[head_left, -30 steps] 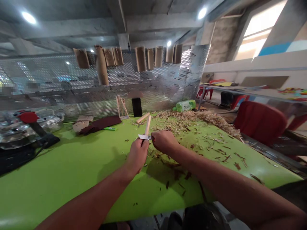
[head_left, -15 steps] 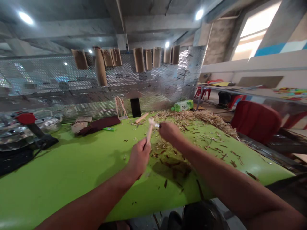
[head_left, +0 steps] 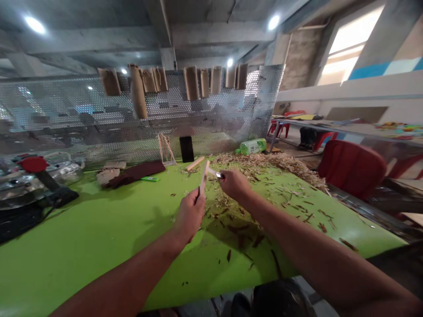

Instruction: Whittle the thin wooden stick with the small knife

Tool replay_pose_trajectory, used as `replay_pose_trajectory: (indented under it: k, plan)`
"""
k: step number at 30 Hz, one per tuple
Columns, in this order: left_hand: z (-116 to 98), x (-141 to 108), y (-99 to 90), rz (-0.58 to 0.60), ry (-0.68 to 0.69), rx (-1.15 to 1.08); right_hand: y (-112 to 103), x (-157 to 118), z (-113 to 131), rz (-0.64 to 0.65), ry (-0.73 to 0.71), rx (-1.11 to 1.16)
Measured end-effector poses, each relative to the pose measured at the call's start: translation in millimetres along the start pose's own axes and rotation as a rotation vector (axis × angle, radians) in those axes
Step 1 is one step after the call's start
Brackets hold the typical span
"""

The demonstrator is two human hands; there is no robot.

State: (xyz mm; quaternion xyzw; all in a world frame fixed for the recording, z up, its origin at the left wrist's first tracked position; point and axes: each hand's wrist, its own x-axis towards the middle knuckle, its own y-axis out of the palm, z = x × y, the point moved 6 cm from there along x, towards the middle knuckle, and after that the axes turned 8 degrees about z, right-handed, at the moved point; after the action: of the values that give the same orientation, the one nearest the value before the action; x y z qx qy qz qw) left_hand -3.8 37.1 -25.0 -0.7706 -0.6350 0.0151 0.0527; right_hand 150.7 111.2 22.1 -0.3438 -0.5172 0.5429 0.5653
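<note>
My left hand (head_left: 191, 213) is closed around the lower end of a pale wooden stick (head_left: 204, 175), which points up and away from me. In my right hand (head_left: 235, 184) is a knife (head_left: 218, 175) with a bright blade and a bit of red at the handle. The blade lies against or just beside the right side of the stick near its upper end; I cannot tell if it touches. Both hands are above the green table (head_left: 109, 246). Wood shavings (head_left: 228, 200) are scattered below and to the right of them.
Behind the hands lie another wooden stick (head_left: 195, 163), an upright black phone-like slab (head_left: 187, 149) and a green bottle (head_left: 253, 146). Dark red sheets (head_left: 140, 170) and a metal kettle (head_left: 68, 169) are at left. A perforated metal screen (head_left: 211, 110) borders the back; a red chair (head_left: 352, 171) stands right.
The stick has tilted slightly, and its tip now shows sharply instead of blurred. The blade has become clearer beside it. Both hands have shifted only a little.
</note>
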Motion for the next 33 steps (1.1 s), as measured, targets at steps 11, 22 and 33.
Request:
replay_pose_trajectory:
  k: [11, 22, 33]
  plan:
    - [-12.8, -3.4, -1.5, -0.046, 0.117, 0.241, -1.7, -6.5, 12.3, 0.046, -0.055, -0.111]
    - [-11.3, -8.3, 9.9, 0.159, 0.044, 0.154, -0.8, 39.8, -108.2, -0.067, 0.285, 0.626]
    - [-3.5, 14.3, -11.3, 0.406, -0.028, 0.127, 20.0, 14.8, -23.8, 0.36, -0.22, 1.27]
